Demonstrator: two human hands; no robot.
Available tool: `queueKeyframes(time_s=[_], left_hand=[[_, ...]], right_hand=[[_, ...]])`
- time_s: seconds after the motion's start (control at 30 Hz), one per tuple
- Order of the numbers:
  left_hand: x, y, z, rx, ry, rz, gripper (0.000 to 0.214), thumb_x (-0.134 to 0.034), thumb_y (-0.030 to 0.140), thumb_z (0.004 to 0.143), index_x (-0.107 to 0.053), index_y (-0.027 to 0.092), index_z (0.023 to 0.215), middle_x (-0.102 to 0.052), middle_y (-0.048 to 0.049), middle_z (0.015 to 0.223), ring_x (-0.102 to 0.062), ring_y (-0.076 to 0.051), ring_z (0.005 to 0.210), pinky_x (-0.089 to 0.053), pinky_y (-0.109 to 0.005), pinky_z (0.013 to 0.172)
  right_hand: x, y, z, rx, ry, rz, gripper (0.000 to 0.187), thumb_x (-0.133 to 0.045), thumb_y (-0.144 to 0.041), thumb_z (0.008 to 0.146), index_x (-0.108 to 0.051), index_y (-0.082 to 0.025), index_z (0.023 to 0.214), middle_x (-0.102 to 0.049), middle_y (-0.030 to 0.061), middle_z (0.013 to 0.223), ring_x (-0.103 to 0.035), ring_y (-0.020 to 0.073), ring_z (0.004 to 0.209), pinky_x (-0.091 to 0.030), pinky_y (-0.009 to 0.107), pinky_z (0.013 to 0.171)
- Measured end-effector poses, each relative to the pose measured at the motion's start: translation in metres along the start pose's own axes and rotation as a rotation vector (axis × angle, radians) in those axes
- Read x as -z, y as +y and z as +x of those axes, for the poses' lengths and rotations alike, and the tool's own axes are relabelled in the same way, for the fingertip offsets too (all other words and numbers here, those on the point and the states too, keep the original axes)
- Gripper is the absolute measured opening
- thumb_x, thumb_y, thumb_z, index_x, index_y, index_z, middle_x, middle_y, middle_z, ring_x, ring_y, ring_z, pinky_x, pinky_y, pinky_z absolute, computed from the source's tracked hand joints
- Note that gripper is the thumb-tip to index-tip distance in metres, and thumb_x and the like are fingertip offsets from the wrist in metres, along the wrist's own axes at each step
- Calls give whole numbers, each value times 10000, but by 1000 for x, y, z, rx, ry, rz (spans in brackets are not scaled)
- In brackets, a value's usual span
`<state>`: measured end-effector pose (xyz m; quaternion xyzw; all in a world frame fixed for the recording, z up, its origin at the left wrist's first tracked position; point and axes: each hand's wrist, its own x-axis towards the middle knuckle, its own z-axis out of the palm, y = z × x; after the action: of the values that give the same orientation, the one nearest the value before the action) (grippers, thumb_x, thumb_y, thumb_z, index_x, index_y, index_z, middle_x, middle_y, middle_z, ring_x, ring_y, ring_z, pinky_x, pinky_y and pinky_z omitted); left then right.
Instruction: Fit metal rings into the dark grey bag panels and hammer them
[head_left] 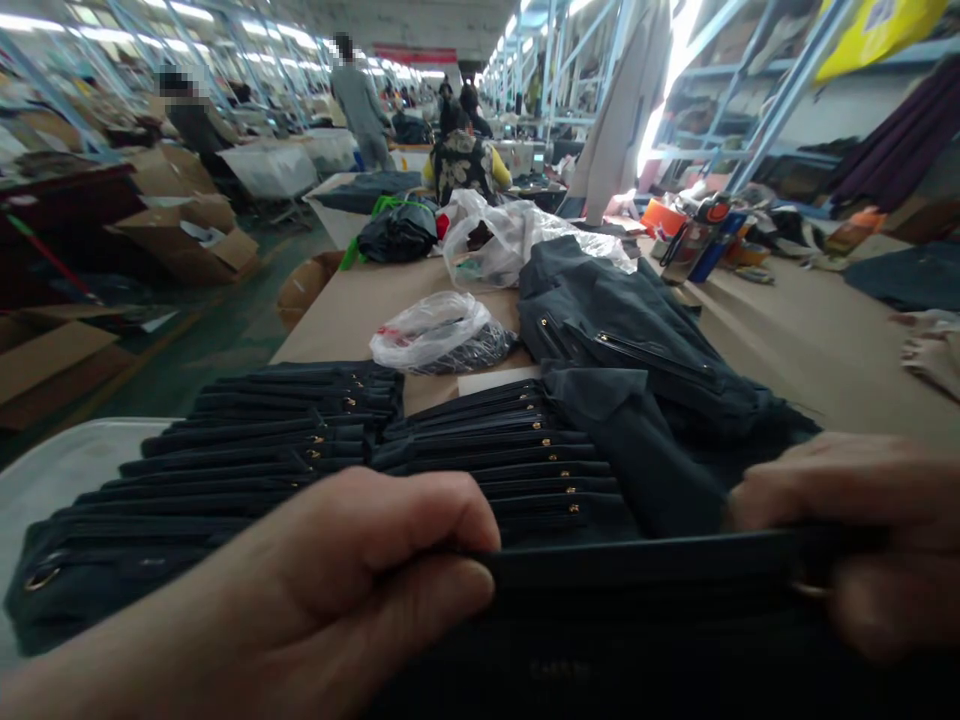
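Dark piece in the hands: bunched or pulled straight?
Pulled straight: the dark piece runs level between left hand and right hand, both pinching its top edge.

Both pinching: left hand (352,575), right hand (862,530).

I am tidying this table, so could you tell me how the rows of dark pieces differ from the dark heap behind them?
The rows of dark pieces lie flat and evenly overlapped; the dark heap is rumpled and piled. The rows sit beyond the piece held by the left hand and right hand; the heap lies farther back. Both are dark cloth with gold-coloured fittings.
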<state>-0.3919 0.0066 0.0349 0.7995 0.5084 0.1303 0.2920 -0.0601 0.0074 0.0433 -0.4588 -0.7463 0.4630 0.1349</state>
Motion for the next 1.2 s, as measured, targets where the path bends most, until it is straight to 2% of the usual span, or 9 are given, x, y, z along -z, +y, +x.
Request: queueKeyframes(time_s=[0.1, 0.23, 0.33, 0.53, 0.63, 0.77, 0.97, 1.07, 1.2], left_hand=[[-40, -23, 19, 30, -277, 22, 236, -420, 344, 884, -611, 238, 797, -618, 42, 699, -562, -104, 630, -429, -184, 580], [-93, -51, 41, 84, -338, 360, 186, -431, 294, 877, -584, 196, 835, -641, -25, 750, -621, -188, 701, -463, -290, 650], [-111, -62, 45, 60, -301, 450, 206, -387, 275, 899, -573, 186, 904, -653, -56, 802, -642, -223, 762, -481, -336, 673], [-118, -56, 47, 52, -245, 598, 213, -387, 189, 886, -596, 159, 910, -639, -91, 815, -629, -236, 743, -482, -366, 660], [-134, -49, 40, -170, -132, 667, 314, -358, 122, 872, -579, 142, 1094, -610, -157, 1076, -564, -309, 1012, -447, -465, 822], [-158, -50, 30, -527, -212, 571, 390, -401, 274, 889, -519, 123, 1229, -477, -160, 1333, -456, -342, 1179, -373, -474, 969], [-162, -57, 25, -497, -253, 547, 387, -416, 267, 880, -528, 123, 1222, -455, -143, 1365, -435, -337, 1211, -354, -470, 996], [-170, -66, 24, -529, -161, 565, 351, -436, 267, 880, -536, 166, 1201, -488, -105, 1343, -469, -311, 1179, -378, -459, 980], [-195, -86, 21, -604, 119, 640, 241, -454, 283, 885, -600, 211, 1063, -577, -31, 1243, -541, -280, 1088, -422, -426, 938]], right_hand=[[-42, 46, 23, -184, -160, -38, 280, -478, -447, 862, -611, -222, 761, -599, -9, 696, -533, 119, 596, -400, 227, 494], [-96, 107, 49, -180, -57, -331, 301, -388, -349, 910, -554, -184, 720, -585, -2, 678, -533, 130, 627, -373, 244, 570], [-112, 126, 58, -168, 56, -582, 274, -392, -332, 914, -554, -187, 747, -630, 32, 746, -588, 166, 686, -372, 276, 615], [-114, 127, 70, -172, 53, -714, 273, -413, -336, 916, -580, -199, 749, -668, 33, 747, -635, 181, 696, -359, 274, 589], [-113, 128, 71, -184, 38, -749, 285, -405, -340, 918, -594, -200, 758, -674, 33, 747, -639, 187, 690, -355, 277, 581], [-91, 109, 83, -112, -20, -746, 285, -428, -363, 901, -597, -200, 739, -659, 28, 724, -617, 169, 660, -366, 268, 587], [-45, 61, 185, 222, 139, -666, 292, -404, -320, 915, -560, -187, 1123, -601, 70, 1094, -542, 175, 1014, -383, 270, 882], [-51, 66, 247, 121, 101, -790, 532, -500, -467, 844, -467, -154, 1273, -547, 131, 1216, -492, 254, 1119, -379, 341, 924], [-73, 91, 284, 19, 88, -845, 588, -493, -633, 775, -603, -135, 1068, -626, 159, 1068, -574, 293, 997, -435, 373, 833]])
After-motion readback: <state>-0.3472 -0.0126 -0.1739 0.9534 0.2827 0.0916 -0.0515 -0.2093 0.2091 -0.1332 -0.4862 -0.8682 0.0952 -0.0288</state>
